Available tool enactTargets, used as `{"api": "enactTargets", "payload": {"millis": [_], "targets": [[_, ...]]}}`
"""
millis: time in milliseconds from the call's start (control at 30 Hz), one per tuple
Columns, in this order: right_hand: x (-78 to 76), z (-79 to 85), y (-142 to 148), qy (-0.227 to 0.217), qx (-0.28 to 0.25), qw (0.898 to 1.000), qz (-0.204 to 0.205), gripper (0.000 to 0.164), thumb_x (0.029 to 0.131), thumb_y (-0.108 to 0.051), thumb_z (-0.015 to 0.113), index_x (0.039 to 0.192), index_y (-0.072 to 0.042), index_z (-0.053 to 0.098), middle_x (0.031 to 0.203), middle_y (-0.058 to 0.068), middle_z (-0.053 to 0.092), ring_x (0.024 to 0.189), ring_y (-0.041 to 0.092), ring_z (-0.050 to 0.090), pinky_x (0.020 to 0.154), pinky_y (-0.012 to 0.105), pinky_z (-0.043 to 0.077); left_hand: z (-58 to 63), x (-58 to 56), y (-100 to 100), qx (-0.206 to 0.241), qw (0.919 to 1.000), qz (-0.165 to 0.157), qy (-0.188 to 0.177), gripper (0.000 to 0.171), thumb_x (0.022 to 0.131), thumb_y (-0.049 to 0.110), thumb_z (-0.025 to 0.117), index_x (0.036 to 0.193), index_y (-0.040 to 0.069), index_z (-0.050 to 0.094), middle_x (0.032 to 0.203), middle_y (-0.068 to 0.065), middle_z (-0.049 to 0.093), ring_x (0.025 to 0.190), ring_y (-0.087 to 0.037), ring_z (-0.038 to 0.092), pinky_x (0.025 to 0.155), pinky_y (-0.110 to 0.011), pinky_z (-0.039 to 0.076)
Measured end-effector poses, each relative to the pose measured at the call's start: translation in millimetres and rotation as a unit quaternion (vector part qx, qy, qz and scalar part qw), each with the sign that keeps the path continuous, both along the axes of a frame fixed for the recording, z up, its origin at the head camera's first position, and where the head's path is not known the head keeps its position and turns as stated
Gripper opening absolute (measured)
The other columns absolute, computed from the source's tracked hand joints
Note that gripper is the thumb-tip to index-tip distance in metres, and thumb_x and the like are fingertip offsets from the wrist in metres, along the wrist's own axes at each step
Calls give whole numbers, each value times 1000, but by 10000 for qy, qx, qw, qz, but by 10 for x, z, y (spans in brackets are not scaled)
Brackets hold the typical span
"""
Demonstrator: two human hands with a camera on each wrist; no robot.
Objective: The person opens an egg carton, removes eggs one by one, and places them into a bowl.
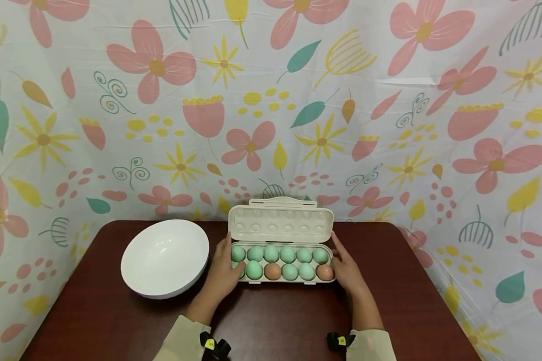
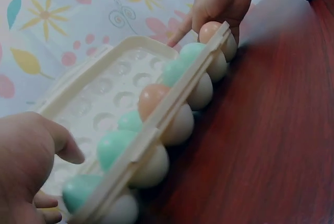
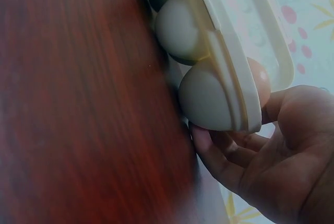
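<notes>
An open cream egg carton sits on the table with its lid tipped back towards the wall. Two rows of eggs fill it, mostly pale green; in the front row are two brown ones, a middle egg and a right-end egg. My left hand grips the carton's left end, its thumb over the front corner egg. At the opposite end my right hand holds on, and the right wrist view shows its fingers curled beneath the rounded end cup.
To the left of the carton stands a wide white bowl, close to my left hand. The dark reddish-brown table backs onto a flower-printed cloth.
</notes>
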State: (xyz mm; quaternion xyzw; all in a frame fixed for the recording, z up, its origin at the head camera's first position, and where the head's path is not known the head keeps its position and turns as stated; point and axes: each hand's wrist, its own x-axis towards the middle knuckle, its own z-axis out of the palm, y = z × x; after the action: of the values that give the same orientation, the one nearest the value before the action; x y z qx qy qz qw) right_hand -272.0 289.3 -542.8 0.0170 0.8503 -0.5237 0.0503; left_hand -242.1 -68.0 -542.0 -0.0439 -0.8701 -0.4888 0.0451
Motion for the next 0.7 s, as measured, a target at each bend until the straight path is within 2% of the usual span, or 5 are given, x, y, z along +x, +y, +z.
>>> {"api": "enactTargets", "payload": {"millis": [133, 333, 500, 700], "targets": [[-3, 8, -3, 8, 83, 10000, -8, 70, 105, -10, 37, 157, -51, 15, 147, 22, 49, 81, 19, 55, 69, 30, 46, 112, 43, -11, -381, 9987, -115, 307, 88, 91, 12, 66, 163, 8, 15, 162, -22, 24, 147, -43, 33, 110, -59, 41], [0, 27, -12, 43, 135, 9999, -7, 69, 105, -10, 37, 158, -49, 15, 146, 21, 51, 88, 21, 56, 73, 30, 45, 213, 92, -14, -771, 9958, -160, 462, 83, 91, 11, 67, 162, 9, 23, 158, -22, 31, 146, -43, 34, 107, -57, 44], [0, 26, -5, -6, 132, 9999, 41, 69, 105, -11, 37, 159, -48, 13, 148, 22, 49, 87, 20, 56, 72, 30, 45, 237, 129, -14, -1072, 9925, -110, 572, 78, 88, 10, 69, 158, 7, 34, 148, -22, 43, 138, -44, 42, 103, -55, 46], [4, 15, -5, -23, 15, 10000, 34, 71, 105, -9, 36, 158, -49, 14, 147, 23, 48, 81, 20, 55, 69, 29, 45, 195, 154, -15, -1211, 9907, -83, 620, 67, 88, 12, 71, 150, 5, 47, 136, -21, 50, 127, -40, 50, 95, -52, 50]]}}
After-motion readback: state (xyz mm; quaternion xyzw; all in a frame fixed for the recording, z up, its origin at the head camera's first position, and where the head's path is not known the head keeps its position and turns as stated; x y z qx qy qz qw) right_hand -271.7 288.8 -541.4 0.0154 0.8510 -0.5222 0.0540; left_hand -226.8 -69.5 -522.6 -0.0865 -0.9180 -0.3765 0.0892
